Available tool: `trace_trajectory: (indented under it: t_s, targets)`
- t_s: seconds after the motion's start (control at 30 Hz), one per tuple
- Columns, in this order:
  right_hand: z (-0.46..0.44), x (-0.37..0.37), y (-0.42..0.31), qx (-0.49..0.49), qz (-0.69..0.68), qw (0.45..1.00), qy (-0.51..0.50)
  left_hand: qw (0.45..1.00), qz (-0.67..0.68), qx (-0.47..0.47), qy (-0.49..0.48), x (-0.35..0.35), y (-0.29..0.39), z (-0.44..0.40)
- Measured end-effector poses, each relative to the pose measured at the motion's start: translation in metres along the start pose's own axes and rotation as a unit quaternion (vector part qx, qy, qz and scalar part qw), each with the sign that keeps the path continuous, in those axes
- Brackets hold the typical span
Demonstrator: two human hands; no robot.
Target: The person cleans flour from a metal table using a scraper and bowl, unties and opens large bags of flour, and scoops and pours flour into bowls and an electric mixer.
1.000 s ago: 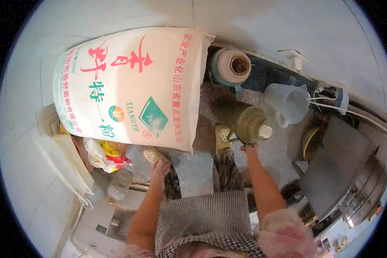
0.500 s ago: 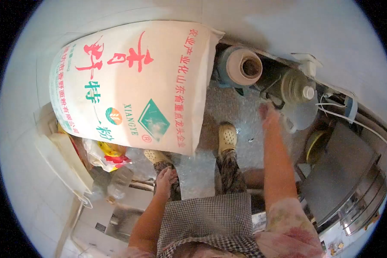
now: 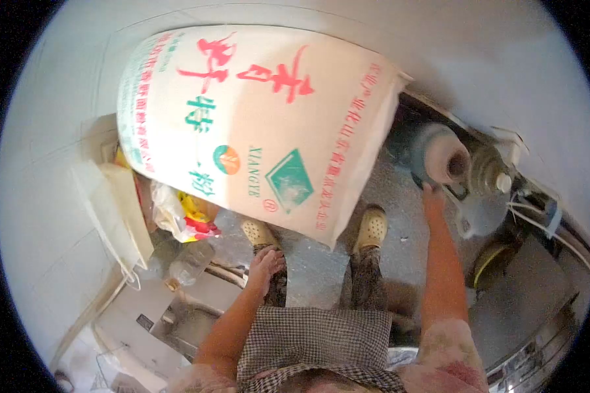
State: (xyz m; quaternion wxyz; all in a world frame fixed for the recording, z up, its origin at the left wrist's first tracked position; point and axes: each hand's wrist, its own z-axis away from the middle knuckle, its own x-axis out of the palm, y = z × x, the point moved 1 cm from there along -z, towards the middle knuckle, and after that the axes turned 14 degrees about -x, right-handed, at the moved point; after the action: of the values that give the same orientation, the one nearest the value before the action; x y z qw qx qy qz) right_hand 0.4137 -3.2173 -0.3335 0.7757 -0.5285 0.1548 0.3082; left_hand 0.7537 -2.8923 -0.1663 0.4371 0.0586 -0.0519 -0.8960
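Note:
My right hand reaches down to the lower side of a blue-grey round container. The container has a pale pinkish top with a dark round opening and leans right toward a large clear plastic bottle with a white cap. The hand seems to grip the container near a dark handle-like part; its fingertips are blurred and partly hidden. My left hand hangs over my left leg, fingers loosely stretched and holding nothing. Ahead stands a big white flour sack with red and green printing.
Plastic bags and a clear plastic jar lie at the left, beside a cream panel. White cables run along the right wall. My feet in cream clogs stand on the grey floor below the sack.
My right hand has come to the container, which has tilted and shifted toward the bottle. My left hand stays low over my leg. The whole view has shifted and turned somewhat.

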Motion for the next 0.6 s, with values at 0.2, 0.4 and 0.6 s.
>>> trace_trajectory:
  t_s: [0.2,0.4,0.6]
  targets:
    - [0.036,-0.011,0.078,0.246,-0.195,0.948,-0.049,0.999,0.037,0.006,-0.016,-0.013,0.025,-0.015]
    - [0.024,0.025,-0.125,-0.084,0.043,0.99,-0.106,0.98,-0.054,0.013,-0.194,0.063,-0.005,-0.032]
    - [-0.077,0.074,-0.225,-0.128,0.067,0.989,0.03,0.943,0.082,0.022,-0.323,0.142,-0.034,-0.051]
